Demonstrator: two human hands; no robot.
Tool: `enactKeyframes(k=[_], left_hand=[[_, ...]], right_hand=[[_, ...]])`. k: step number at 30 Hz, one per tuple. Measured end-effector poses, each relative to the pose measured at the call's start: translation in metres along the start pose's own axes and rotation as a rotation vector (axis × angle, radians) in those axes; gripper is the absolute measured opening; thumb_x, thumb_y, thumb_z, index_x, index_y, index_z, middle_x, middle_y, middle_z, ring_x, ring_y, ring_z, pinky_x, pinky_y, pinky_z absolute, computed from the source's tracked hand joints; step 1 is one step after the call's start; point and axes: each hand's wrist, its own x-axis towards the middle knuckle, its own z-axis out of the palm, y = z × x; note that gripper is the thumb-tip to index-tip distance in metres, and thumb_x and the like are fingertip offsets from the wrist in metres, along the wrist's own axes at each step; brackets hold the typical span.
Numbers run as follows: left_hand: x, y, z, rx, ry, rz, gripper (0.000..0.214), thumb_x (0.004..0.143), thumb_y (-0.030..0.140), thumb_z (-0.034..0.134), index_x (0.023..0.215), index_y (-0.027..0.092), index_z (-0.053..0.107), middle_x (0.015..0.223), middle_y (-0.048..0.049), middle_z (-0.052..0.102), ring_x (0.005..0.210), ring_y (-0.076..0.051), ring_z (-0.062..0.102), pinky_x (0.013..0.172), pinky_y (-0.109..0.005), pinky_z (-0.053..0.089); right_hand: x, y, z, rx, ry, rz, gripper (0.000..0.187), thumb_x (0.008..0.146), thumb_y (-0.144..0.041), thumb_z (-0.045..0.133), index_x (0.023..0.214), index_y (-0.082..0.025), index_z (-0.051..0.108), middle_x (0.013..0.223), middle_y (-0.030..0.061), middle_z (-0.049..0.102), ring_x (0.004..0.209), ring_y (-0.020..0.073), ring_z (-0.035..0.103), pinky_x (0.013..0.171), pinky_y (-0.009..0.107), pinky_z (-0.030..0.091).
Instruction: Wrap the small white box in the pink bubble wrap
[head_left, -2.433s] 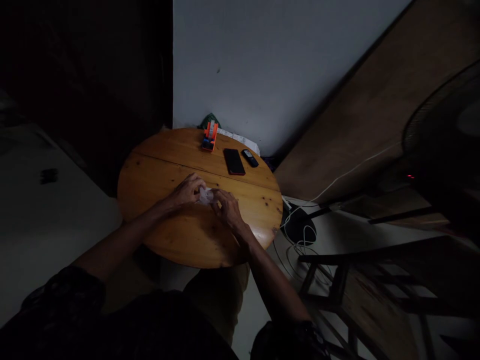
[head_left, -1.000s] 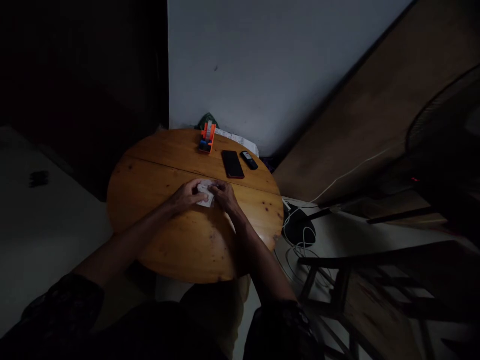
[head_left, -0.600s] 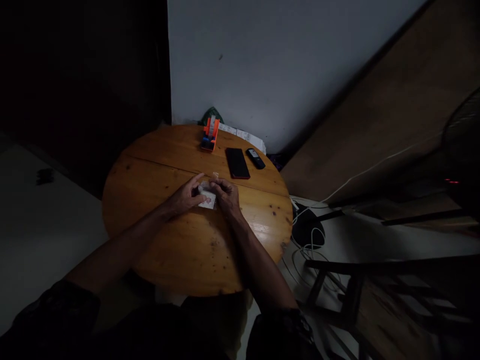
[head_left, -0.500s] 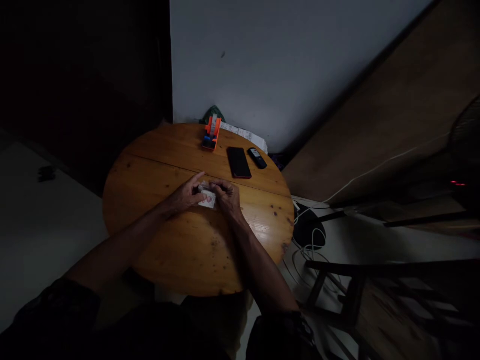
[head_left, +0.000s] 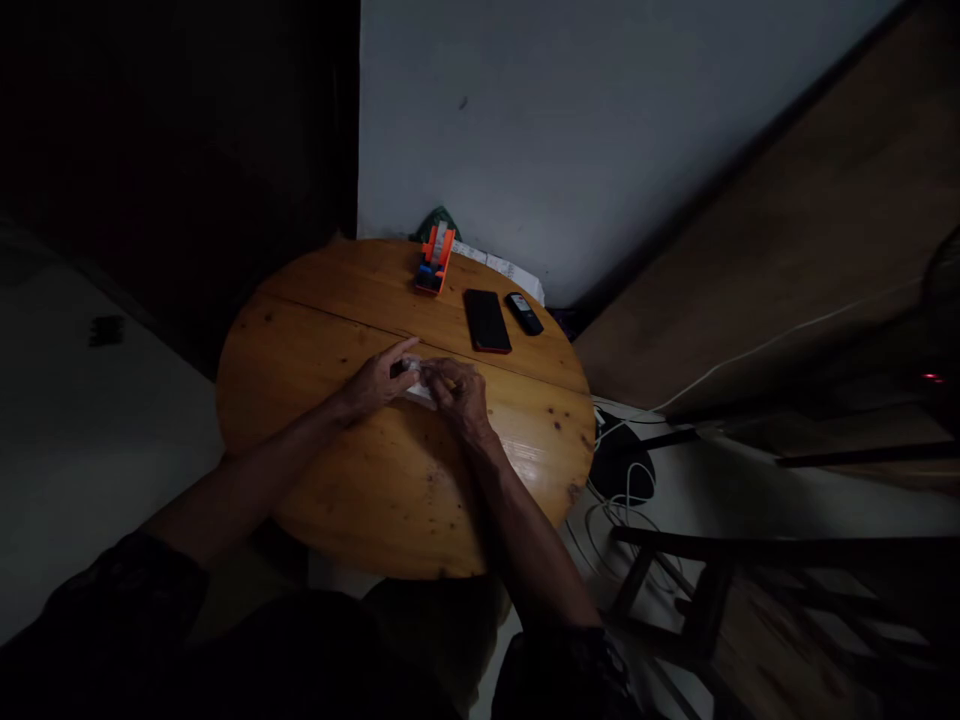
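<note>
Both hands meet over the middle of a round wooden table (head_left: 360, 480). My left hand (head_left: 377, 379) and my right hand (head_left: 459, 390) pinch a small white packet (head_left: 418, 390) between their fingertips, just above the tabletop. The room is dim, so I cannot make out what the packet is. The left index finger sticks out a little; the other fingers curl onto the packet. Most of the packet is hidden by the fingers.
At the table's far edge lie an orange and blue object (head_left: 436, 262), a black phone (head_left: 487, 320) and a small dark remote (head_left: 523, 313). White papers (head_left: 510, 272) sit by the wall. Cables (head_left: 615, 500) and a dark wooden frame (head_left: 750, 590) are on the floor at right.
The hands have stayed together on the white packet, working it with small finger movements. The view has drifted slightly, so the table sits a bit further right in the picture.
</note>
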Motion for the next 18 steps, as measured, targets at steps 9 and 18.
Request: enactKeyframes(k=[9, 18], left_hand=[[0.001, 0.003, 0.004, 0.049, 0.032, 0.015, 0.07, 0.082, 0.033, 0.064, 0.146, 0.01, 0.051, 0.109, -0.0063, 0.072, 0.091, -0.016, 0.065, 0.087, -0.027, 0.051], [0.007, -0.003, -0.003, 0.04, 0.053, -0.018, 0.066, 0.078, 0.03, 0.063, 0.142, 0.012, 0.056, 0.106, -0.0067, 0.072, 0.087, -0.017, 0.064, 0.078, -0.027, 0.05]], right_hand=[[-0.001, 0.0, 0.0, -0.179, 0.041, -0.1, 0.023, 0.097, -0.026, 0.056, 0.1, -0.026, 0.08, 0.11, 0.0052, 0.079, 0.103, 0.0236, 0.071, 0.095, 0.041, 0.049], [-0.001, -0.004, -0.009, -0.342, -0.059, -0.157, 0.024, 0.098, -0.031, 0.06, 0.112, -0.028, 0.078, 0.117, 0.0079, 0.074, 0.107, 0.0246, 0.066, 0.092, 0.042, 0.042]])
